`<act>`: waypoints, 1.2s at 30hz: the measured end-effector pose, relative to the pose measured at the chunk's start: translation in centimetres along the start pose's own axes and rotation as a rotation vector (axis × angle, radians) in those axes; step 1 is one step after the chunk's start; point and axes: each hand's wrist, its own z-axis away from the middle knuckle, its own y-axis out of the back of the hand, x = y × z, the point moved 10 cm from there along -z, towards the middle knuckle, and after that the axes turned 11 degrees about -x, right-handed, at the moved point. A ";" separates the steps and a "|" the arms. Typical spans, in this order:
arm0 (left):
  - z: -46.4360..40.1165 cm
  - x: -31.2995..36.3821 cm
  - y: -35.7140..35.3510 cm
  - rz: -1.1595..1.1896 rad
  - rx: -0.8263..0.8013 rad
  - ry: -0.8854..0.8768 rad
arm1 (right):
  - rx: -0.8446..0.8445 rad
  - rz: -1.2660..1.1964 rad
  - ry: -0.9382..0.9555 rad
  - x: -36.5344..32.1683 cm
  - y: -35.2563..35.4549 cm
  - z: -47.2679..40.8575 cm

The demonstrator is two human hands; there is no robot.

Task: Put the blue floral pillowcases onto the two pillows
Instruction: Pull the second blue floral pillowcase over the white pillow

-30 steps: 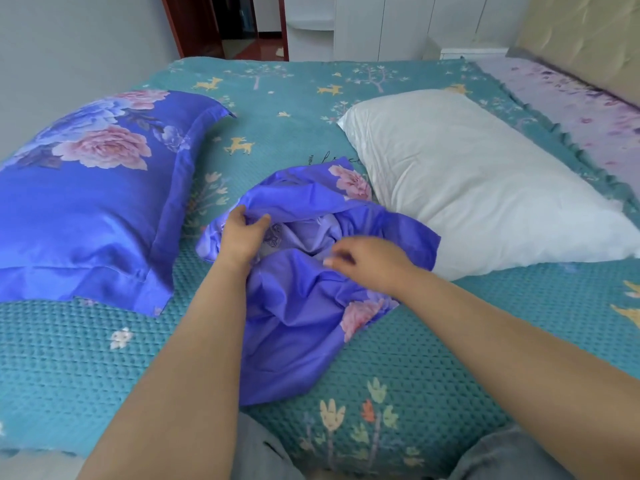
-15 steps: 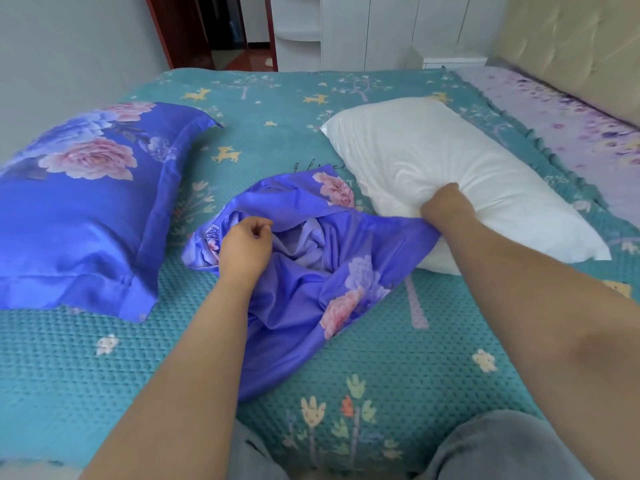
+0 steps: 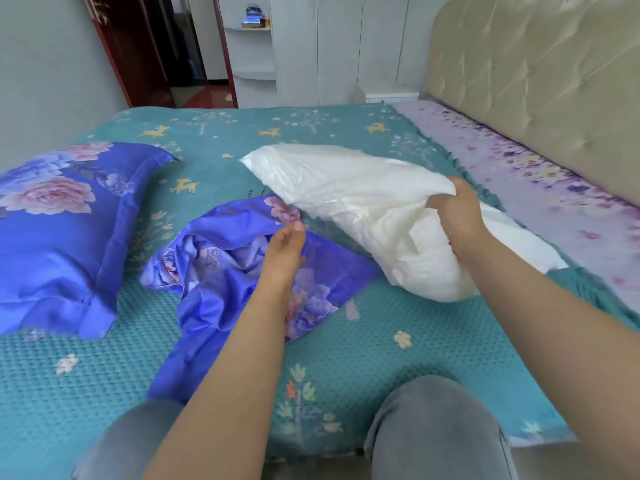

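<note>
A crumpled blue floral pillowcase [image 3: 214, 268] lies on the bed in front of me. My left hand [image 3: 285, 251] hovers over it with straight fingers and holds nothing. To the right, my right hand [image 3: 457, 216] grips the near end of the bare white pillow [image 3: 346, 195], and that end is raised off the bed. At the far left lies a second pillow [image 3: 59, 237] inside its blue floral case.
The teal patterned bedspread [image 3: 381, 358] covers the bed; a lilac floral sheet [image 3: 554, 202] runs along the beige padded headboard [image 3: 536, 81] at right. My knees in grey trousers [image 3: 433, 427] are at the bottom edge. A white wardrobe and an open doorway stand behind the bed.
My right hand left the pillowcase, took hold of the white pillow and lifted its near end. My left hand let go of the pillowcase and opened above it.
</note>
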 end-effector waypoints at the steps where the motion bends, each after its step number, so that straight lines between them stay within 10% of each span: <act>1: 0.2 -0.8 -1.7 0.072 -0.046 0.069 | -0.036 0.026 -0.007 0.2 0.6 1.5; 12: -1.0 -6.3 -8.9 0.016 0.035 0.443 | -0.583 0.873 -0.289 4.8 0.9 7.9; 16: -0.9 -6.1 -8.6 -0.003 -0.044 0.404 | -0.466 1.265 -0.088 2.0 -2.8 7.6; 29: 9.0 -4.6 -13.9 -0.155 -0.681 0.349 | -1.102 1.457 -0.256 0.9 -10.3 10.7; 33: 10.6 -6.6 -11.9 -0.294 -0.793 0.349 | -0.928 1.216 -0.238 0.1 -11.7 8.0; 36: 8.9 -5.8 -7.3 -0.592 -0.553 0.144 | -0.668 1.335 -0.175 1.9 -11.9 5.2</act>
